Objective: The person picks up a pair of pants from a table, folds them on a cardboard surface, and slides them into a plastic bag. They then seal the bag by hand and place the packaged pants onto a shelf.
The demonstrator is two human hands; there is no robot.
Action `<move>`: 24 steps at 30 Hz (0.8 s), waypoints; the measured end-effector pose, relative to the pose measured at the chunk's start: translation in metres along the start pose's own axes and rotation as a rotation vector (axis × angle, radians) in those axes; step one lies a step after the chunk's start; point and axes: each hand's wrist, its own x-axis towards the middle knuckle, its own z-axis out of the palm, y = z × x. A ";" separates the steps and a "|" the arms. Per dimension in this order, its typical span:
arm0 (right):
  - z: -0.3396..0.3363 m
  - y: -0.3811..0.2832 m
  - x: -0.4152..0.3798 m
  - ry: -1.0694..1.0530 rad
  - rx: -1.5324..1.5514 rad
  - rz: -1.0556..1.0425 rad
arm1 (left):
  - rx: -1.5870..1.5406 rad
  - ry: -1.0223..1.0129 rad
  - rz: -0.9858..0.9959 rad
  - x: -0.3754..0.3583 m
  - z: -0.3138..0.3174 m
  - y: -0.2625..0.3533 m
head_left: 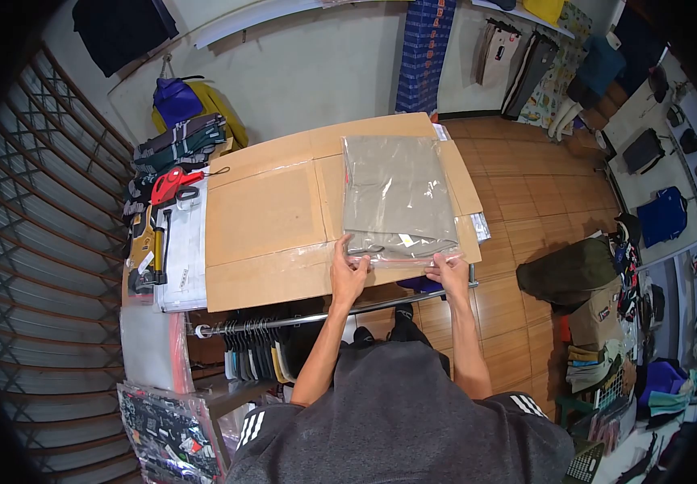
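A folded grey-khaki garment (397,189) lies inside a clear plastic bag (373,148) on a sheet of cardboard (264,210). The bag's near edge, with a reddish strip along it, faces me. My left hand (349,273) is closed at the near left corner, its index finger stretched along the bag's side and its thumb on the edge. At the near right corner, my right hand (450,274) pinches the plastic between thumb and fingers. Part of the left fingers is hidden under the bag.
Left of the cardboard are a red tape dispenser (173,185), a yellow-and-black tool (159,254) and stacked folded clothes (179,143). A metal rail (316,320) with several hangers (256,352) runs below the near edge. A dark green bundle (566,270) stands on the tiled floor to the right.
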 end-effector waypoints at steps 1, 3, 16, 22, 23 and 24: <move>-0.001 0.000 0.001 -0.002 -0.003 0.004 | 0.015 -0.021 -0.003 0.001 -0.001 0.001; 0.000 -0.002 0.001 0.004 0.000 0.022 | 0.051 -0.016 0.001 0.000 -0.001 0.001; 0.006 -0.004 -0.004 -0.055 -0.019 0.031 | 0.072 0.063 0.029 -0.007 0.012 0.006; 0.007 -0.007 -0.003 -0.044 -0.014 0.098 | 0.081 0.067 0.032 -0.002 0.015 -0.004; 0.009 -0.009 -0.004 -0.043 -0.015 0.111 | 0.087 0.051 0.039 -0.002 0.015 -0.005; 0.009 -0.009 -0.005 -0.052 -0.024 0.112 | 0.093 0.036 0.046 -0.002 0.016 -0.005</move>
